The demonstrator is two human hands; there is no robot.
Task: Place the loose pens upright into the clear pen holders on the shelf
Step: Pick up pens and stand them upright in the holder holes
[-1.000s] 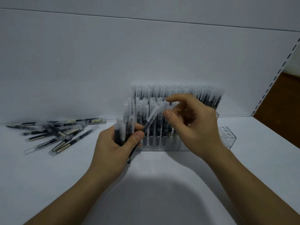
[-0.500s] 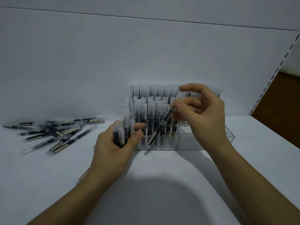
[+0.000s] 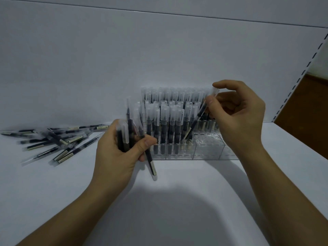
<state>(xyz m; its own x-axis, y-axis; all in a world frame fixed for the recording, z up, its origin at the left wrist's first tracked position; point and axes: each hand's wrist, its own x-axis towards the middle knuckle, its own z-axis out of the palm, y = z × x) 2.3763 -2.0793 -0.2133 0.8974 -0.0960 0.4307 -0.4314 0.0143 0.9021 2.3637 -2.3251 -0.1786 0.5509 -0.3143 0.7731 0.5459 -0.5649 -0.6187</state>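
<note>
The pen (image 3: 198,116) being placed slants over the front row of the clear holder (image 3: 207,150). Its cap is up and leans right, and its lower end is at the row's top, just right of the last standing pen. Whether the tip has entered a hole cannot be told. The right hand (image 3: 237,112) pinches it just below the cap between thumb and forefinger, with the other fingers loosely curled behind.

The holder stands on the white shelf (image 3: 177,201), close to the back wall (image 3: 159,50). Its rear rows and the left part of its front row are packed with upright pens (image 3: 170,121). The right part of the front row shows bare holes.

In front of the holder's left end, hiding part of it, the left hand (image 3: 117,153) grips a bunch of pens (image 3: 124,137), caps up, with fingers and thumb wrapped round them. One slipping pen (image 3: 150,162) juts down out of that fist, slanted, its end over the shelf just before the holder.

Well left of the holder, a heap of loose pens (image 3: 58,139) lies flat and crisscrossed. To its far right, a slotted upright strip (image 3: 301,77) edges the back wall.
</note>
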